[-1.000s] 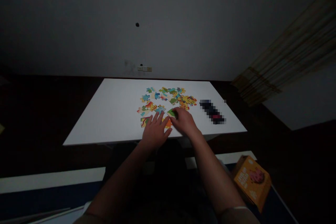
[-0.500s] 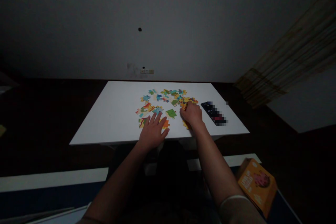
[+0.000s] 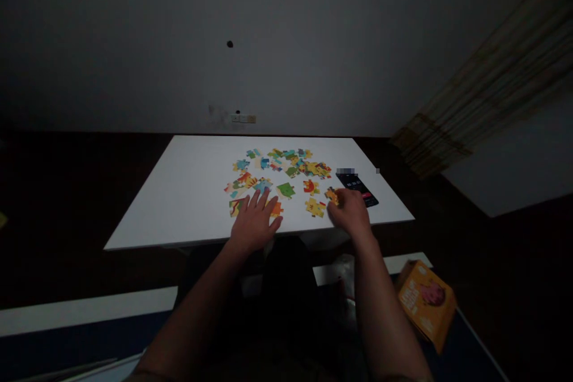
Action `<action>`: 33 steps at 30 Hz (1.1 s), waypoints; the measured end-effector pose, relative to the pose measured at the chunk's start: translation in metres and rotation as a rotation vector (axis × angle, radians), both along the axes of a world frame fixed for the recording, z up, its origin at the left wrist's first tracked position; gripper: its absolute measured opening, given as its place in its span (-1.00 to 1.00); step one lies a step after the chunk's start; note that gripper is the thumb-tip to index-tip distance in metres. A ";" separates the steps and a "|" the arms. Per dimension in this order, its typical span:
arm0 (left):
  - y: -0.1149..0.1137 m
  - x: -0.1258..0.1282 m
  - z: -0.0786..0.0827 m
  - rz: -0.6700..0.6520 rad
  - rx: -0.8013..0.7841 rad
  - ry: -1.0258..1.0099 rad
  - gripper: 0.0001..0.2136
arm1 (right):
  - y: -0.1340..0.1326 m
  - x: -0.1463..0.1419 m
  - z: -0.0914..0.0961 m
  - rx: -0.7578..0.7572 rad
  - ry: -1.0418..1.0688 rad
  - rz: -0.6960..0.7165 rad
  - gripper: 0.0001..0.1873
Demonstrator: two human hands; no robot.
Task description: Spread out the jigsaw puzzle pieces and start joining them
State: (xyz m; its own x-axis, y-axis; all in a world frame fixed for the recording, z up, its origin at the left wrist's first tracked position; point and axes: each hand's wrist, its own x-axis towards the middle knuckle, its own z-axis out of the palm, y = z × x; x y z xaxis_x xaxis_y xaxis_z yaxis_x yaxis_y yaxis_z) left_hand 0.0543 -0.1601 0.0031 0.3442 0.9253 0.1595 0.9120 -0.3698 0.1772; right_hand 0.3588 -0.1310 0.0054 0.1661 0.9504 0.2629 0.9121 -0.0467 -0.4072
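Note:
Jigsaw puzzle pieces (image 3: 277, 164) in yellow, teal, green and red lie in a loose spread on a white table (image 3: 179, 209). My left hand (image 3: 254, 222) rests flat and fingers apart, its fingertips by a blue piece (image 3: 263, 185) and an orange piece (image 3: 276, 209). My right hand (image 3: 350, 210) pinches a yellow-orange piece (image 3: 332, 195) at its fingertips, though the grip is partly hidden. Close to that hand lie a yellow piece (image 3: 314, 208) and a red-and-yellow piece (image 3: 310, 187). A green piece (image 3: 285, 190) sits between my hands.
A dark phone (image 3: 357, 188) lies on the table just past my right hand, its top blurred out. Below the table's right side, an orange printed box (image 3: 426, 304) sits tilted. A wall socket (image 3: 244, 119) and a striped curtain (image 3: 474, 113) stand beyond.
My right hand has moved right, away from the pile, and several yellow pieces now lie spread apart. My left hand has barely moved.

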 end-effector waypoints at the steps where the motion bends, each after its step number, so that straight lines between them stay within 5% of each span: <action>1: -0.001 0.001 0.002 0.010 0.009 -0.001 -0.44 | -0.005 0.001 -0.003 0.009 -0.029 0.007 -0.60; 5: -0.008 0.022 0.013 0.002 0.103 -0.026 -0.48 | -0.016 -0.001 -0.011 0.045 -0.118 0.027 -0.64; 8: -0.015 0.056 0.018 -0.168 0.128 -0.069 -0.47 | -0.017 -0.005 -0.010 0.032 -0.131 0.055 -0.66; 10: -0.016 0.080 0.016 -0.290 0.105 -0.093 -0.43 | -0.015 -0.009 -0.006 0.019 -0.121 0.101 -0.67; 14: -0.011 0.109 0.001 -0.323 0.061 -0.075 -0.34 | -0.009 -0.016 0.004 -0.013 -0.070 0.250 -0.71; 23: -0.009 0.078 -0.010 -0.263 0.039 -0.014 -0.32 | 0.015 -0.037 0.025 -0.117 -0.060 0.403 -0.67; 28: -0.011 0.068 -0.005 -0.265 0.012 0.028 -0.34 | 0.068 -0.025 0.035 -0.020 -0.149 0.231 -0.55; 33: -0.011 0.067 -0.003 -0.266 -0.009 0.042 -0.33 | 0.125 -0.005 0.042 -0.274 -0.263 0.260 -0.32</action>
